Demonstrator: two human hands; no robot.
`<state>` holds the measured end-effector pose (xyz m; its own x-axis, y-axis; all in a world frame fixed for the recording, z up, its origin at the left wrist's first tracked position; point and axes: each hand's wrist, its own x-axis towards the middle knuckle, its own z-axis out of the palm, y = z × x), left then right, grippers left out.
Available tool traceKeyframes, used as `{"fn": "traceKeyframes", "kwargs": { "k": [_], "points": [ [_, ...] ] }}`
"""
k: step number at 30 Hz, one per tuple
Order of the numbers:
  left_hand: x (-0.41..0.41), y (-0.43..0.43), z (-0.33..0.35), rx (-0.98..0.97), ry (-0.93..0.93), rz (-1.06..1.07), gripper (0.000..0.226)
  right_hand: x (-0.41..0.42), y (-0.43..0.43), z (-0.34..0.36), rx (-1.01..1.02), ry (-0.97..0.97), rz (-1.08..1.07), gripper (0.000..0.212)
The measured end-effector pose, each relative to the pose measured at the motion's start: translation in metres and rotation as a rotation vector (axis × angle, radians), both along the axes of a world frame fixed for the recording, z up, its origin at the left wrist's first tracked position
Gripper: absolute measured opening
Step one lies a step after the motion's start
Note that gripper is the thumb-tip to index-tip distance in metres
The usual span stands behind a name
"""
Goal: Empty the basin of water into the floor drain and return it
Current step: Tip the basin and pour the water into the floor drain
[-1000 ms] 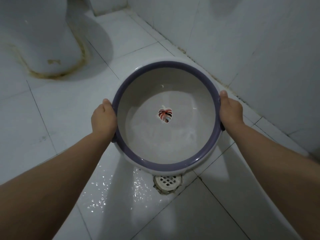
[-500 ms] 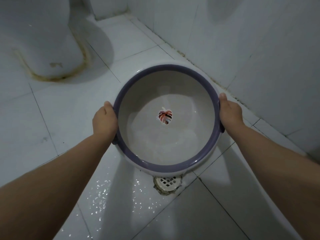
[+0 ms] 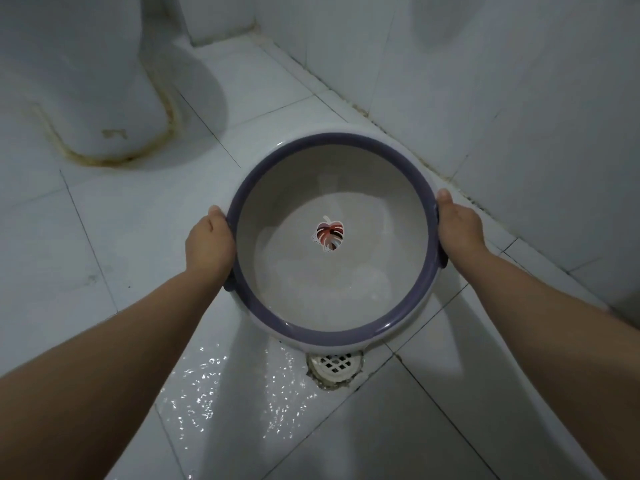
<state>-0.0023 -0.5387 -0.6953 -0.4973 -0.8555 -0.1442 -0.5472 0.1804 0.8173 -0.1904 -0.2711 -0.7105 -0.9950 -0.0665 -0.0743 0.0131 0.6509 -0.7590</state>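
A: Quick pass, left to right. Far left?

B: Toilet base [image 3: 86, 98], white, brownish stain ring where it meets the floor [image 3: 104, 237]. White tiles, thin dark grout lines.

A: Next, the hand on that side?

B: Left hand [image 3: 209, 245] is clamped on the basin's left edge, thumb up at the rim, fingers curled under out of sight. Bare forearm runs in from the lower left corner.

A: Basin itself?

B: Basin [image 3: 346, 188], round, pale off-white inside and out, with a purple-grey band around the rim. Small dark tabs poke out of the rim just under each hand. A red-and-white leaf sticker [image 3: 329, 236] sits at the bottom centre. It's held in the air between both hands, rim facing the camera. A shallow film of water [image 3: 332, 289] glistens on the lower inside; how much is hard to tell.

A: Where is it relative to the drain?

B: Directly above and just beyond the floor drain [image 3: 334, 365]; the basin's near edge overlaps the top of the drain. The drain is a round white grate with crumbly grout around it. Wet patch [image 3: 235, 393] sparkles on the tile to its left.

A: Right side?

B: Right hand [image 3: 457, 226] grips the right rim the same way, thumb on top. Beyond it, the tiled wall [image 3: 519, 98], with dark grime along the floor joint.
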Motion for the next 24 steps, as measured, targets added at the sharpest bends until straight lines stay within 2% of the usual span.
{"fn": "traceKeyframes", "kwargs": {
  "k": [24],
  "points": [
    [0.0077, 0.0043, 0.0022, -0.021, -0.015, -0.016, 0.055, 0.0067, 0.0065, 0.0022, -0.001, 0.019, 0.022, 0.053]
  ]
}}
